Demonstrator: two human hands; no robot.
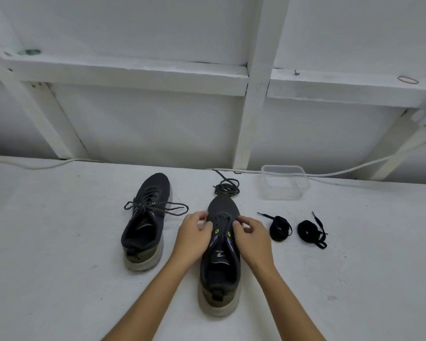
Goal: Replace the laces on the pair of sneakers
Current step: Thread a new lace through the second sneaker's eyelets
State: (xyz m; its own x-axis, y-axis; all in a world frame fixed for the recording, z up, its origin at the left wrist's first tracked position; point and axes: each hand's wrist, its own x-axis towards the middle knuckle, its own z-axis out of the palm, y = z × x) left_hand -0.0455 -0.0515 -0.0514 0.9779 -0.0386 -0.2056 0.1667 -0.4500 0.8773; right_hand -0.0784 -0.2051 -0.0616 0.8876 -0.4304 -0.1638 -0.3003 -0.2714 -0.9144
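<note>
Lace ends at eyelets hidden under fingertips, grip contents indeterminate; left hand (193, 233) and right hand (250, 232) curled against either side of unlaced sneaker (220, 264) mid-table (47, 279), beside laced sneaker (144, 225), coiled lace (226, 188), two black lace bundles (279, 228).

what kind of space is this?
Likely a makeshift workbench or utility room, not a shop: white-painted table, bare white wooden framing behind, a loose cable along the wall.
</note>
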